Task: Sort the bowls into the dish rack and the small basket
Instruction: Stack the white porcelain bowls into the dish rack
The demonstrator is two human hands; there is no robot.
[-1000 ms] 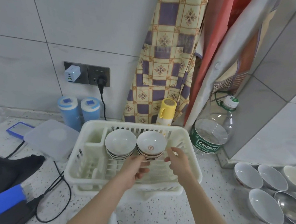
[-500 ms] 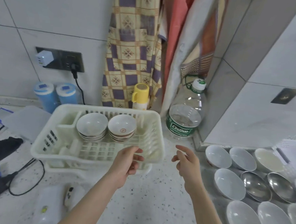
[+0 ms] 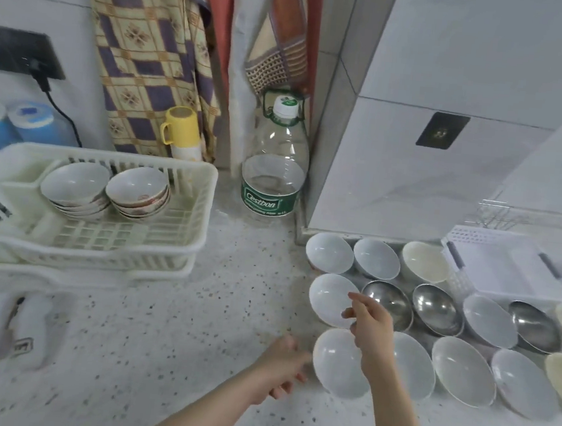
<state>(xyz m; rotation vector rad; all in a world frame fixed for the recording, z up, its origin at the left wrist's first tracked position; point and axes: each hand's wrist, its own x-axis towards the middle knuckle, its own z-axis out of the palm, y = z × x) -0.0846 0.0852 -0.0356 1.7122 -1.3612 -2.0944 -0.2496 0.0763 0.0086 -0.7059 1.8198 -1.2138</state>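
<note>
Dish rack point(image 3: 181, 237) — white plastic, on speckled counter; taken as ref point for all below.
Inside rack, rear: two stacks of bowls side by side, left stack point(image 3: 75, 188), right stack point(image 3: 137, 190) w/ reddish pattern, both tilted forward.
Right of rack, well apart: loose bowls in approx. three rows. Back row: two white, one cream. Mid row: white bowl point(image 3: 329, 298) nearest rack, then steel bowl point(image 3: 386, 303), second steel, white, steel, cream at frame edge. Front row: white bowl point(image 3: 337, 362) nearest rack, more white beyond.
Right hand point(image 3: 370, 319) — over mid-row white bowl and steel bowl, fingers loosely bent, holding nothing; contact w/ bowls cannot be told.
Left hand point(image 3: 280, 367) — blurred, above counter just beside front-row white bowl, on the rack side; fingers relaxed, empty.
Behind rack, to right: yellow mug point(image 3: 179, 129) inverted on a white container; clear water bottle point(image 3: 275, 164), green label.
Small basket: not identifiable w/ certainty.
</note>
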